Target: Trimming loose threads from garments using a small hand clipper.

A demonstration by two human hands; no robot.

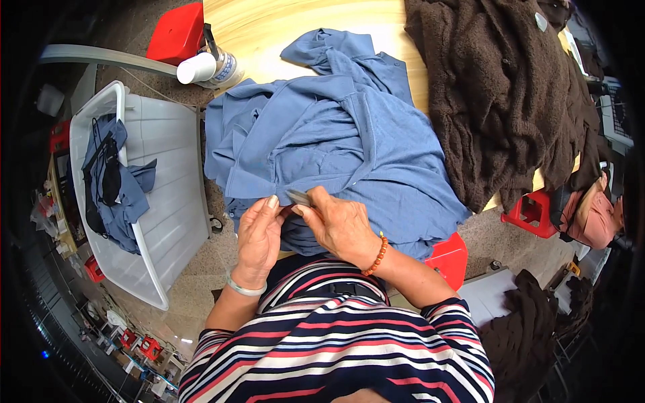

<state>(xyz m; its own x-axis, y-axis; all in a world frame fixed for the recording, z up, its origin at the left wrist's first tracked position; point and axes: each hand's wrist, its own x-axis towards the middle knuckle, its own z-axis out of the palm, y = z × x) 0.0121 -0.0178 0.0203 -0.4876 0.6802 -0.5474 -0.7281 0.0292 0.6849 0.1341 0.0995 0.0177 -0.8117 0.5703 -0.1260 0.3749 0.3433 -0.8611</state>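
A blue knit garment (pixel 403 161) lies spread and rumpled on the wooden table in front of me, its collar band and button edge folded towards me. My left hand (pixel 259 235) pinches the near edge of that garment between thumb and fingers. Close beside it, my right hand (pixel 342 225) is closed around small metal thread snips (pixel 297 197), whose grey blades point left at the pinched edge. Most of the snips is hidden inside the hand, and the exact spot under the fingertips is covered.
A heap of dark brown knitwear (pixel 497 94) covers the table's right side. At its left edge stand white cups (pixel 197 68) by a clear jar (pixel 228 70). A white wheeled bin (pixel 164 174) holding blue garments stands left. Red stools (pixel 176 33) surround the wooden table (pixel 269 27).
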